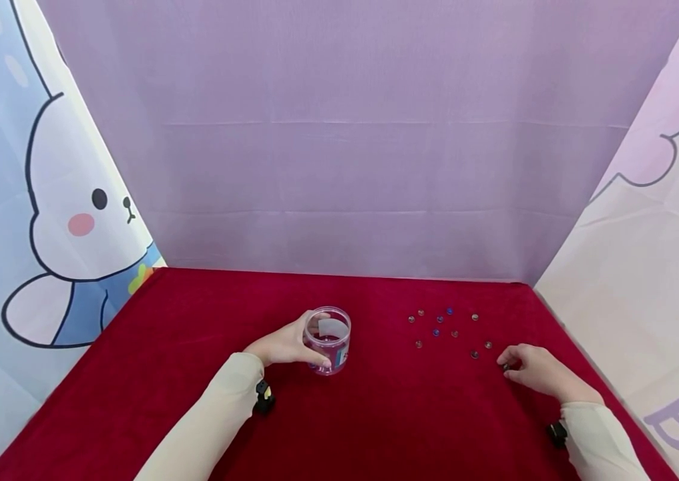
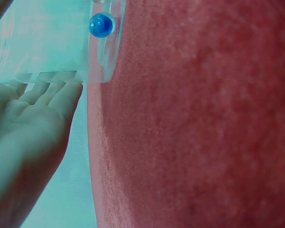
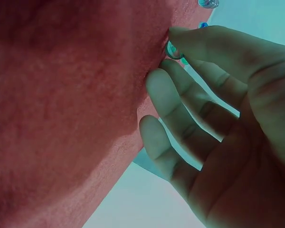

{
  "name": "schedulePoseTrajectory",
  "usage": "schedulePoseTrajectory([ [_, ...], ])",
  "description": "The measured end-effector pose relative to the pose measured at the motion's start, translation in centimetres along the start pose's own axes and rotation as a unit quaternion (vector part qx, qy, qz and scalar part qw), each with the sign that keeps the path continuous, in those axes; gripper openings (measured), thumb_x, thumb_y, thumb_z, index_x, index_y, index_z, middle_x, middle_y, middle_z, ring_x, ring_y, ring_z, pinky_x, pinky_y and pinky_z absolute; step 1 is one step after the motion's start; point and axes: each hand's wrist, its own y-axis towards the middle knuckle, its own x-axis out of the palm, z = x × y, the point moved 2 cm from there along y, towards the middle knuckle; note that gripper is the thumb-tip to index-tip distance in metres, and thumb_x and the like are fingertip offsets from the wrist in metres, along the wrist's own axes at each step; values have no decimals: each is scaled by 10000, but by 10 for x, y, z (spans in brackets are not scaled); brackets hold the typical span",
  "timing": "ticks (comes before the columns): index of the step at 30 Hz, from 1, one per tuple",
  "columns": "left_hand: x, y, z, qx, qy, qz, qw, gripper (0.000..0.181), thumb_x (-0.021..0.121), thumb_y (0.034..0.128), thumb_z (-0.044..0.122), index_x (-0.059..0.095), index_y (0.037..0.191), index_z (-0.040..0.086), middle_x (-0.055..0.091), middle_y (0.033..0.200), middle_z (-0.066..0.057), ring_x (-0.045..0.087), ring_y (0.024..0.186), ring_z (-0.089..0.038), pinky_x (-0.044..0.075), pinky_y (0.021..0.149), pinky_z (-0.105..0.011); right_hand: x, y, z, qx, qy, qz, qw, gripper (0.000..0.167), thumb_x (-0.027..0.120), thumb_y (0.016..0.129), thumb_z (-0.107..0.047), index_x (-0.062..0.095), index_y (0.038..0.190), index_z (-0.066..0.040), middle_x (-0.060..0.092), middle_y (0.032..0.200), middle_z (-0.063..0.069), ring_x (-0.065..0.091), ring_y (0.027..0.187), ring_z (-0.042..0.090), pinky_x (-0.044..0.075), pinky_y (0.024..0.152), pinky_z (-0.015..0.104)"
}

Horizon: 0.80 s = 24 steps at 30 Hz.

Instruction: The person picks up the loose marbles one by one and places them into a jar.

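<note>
A clear plastic jar [image 1: 328,366] stands upright on the red cloth, open at the top, with a label on its side. My left hand [image 1: 285,342] grips it from the left, the thumb in front. In the left wrist view a blue marble [image 2: 101,25] shows through the jar's wall [image 2: 42,42] near its base. At the right, my right hand [image 1: 536,371] is low over the cloth and pinches a glass marble [image 3: 173,50] between thumb and forefinger. Its other fingers are loosely bent. Several more marbles [image 1: 455,333] lie scattered between the jar and that hand.
Red cloth [image 1: 375,427] covers the table. Behind it hangs a purple curtain [image 1: 339,167]. Printed sheets enclose the sides, with a cartoon rabbit [image 1: 93,200] at the left. The nearest loose marbles [image 1: 488,345] are just left of the right hand.
</note>
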Motion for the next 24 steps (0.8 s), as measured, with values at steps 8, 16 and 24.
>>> schedulePoseTrajectory([
  [8,0,-1,1,-17,28,12,10000,959,866,795,208,253,1525,104,486,1397,-65,430,1296,-259,485,990,-445,2,0,2,-148,-203,174,9995,145,746,820,32,697,912,-70,647,872,2,613,821,231,526,720,384],
  [16,1,0,1,-25,55,-11,10000,949,867,796,212,262,1519,102,490,1392,-67,434,1293,-259,477,1000,-444,1,-1,2,-184,-280,212,9992,131,731,835,31,696,906,-74,649,868,-3,617,820,228,531,724,396],
  [24,0,1,0,-49,19,-24,10000,933,867,796,209,272,1510,130,484,1403,-82,432,1294,-252,480,996,-440,-1,0,3,-83,-296,137,9994,125,711,857,41,704,930,-60,658,890,8,619,839,231,537,738,419],
])
